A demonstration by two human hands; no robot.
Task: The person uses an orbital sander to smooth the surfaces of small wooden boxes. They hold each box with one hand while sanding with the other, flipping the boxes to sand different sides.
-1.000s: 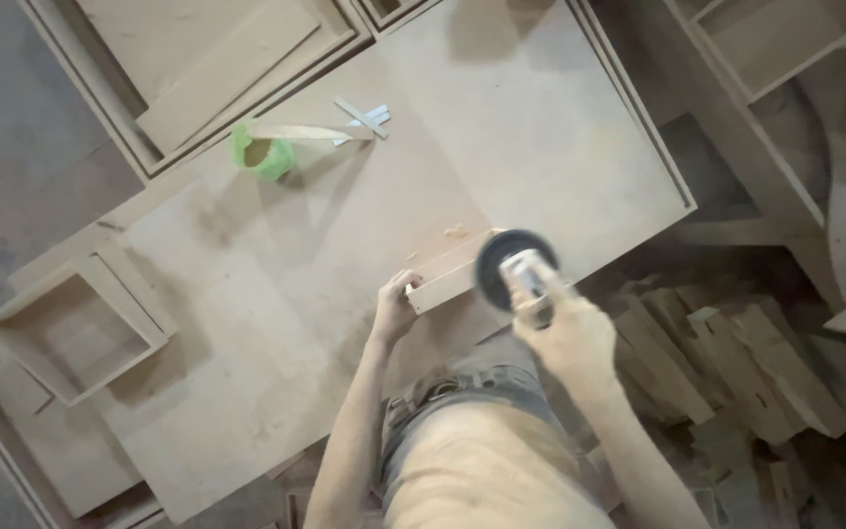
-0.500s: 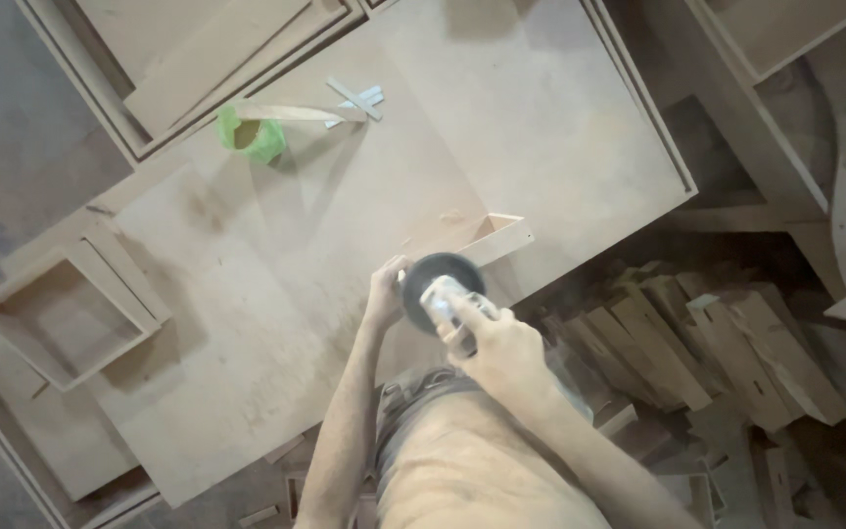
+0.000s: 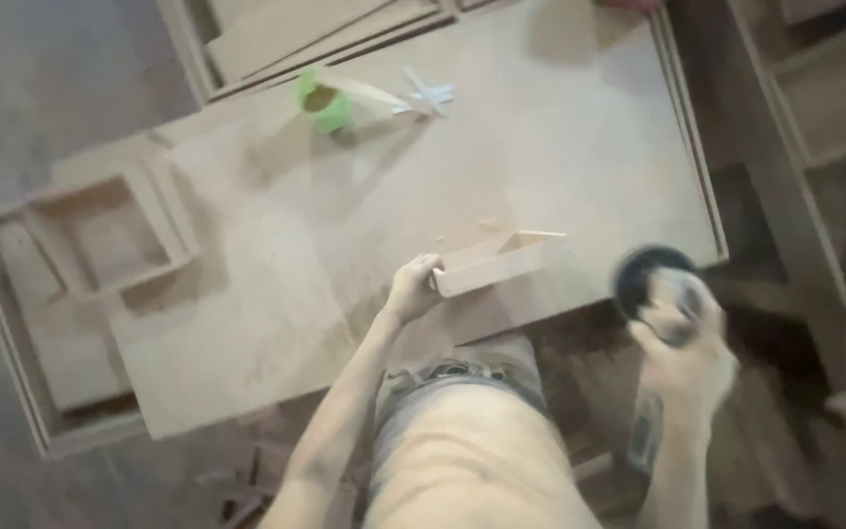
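Wooden piece (image 3: 493, 263) gripped by left hand (image 3: 411, 290); right hand (image 3: 682, 360) holds sander (image 3: 654, 282).

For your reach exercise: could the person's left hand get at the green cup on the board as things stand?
Probably yes. The left hand holds the small wooden box at the near edge; bare wooden board lies between it and the green cup, though it would have to let go first.

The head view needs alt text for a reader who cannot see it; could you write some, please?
Seen from above, a person's left hand steadies a small wooden piece on a plywood worktable, while the right hand holds a blurred round-disc power tool off the table's edge.
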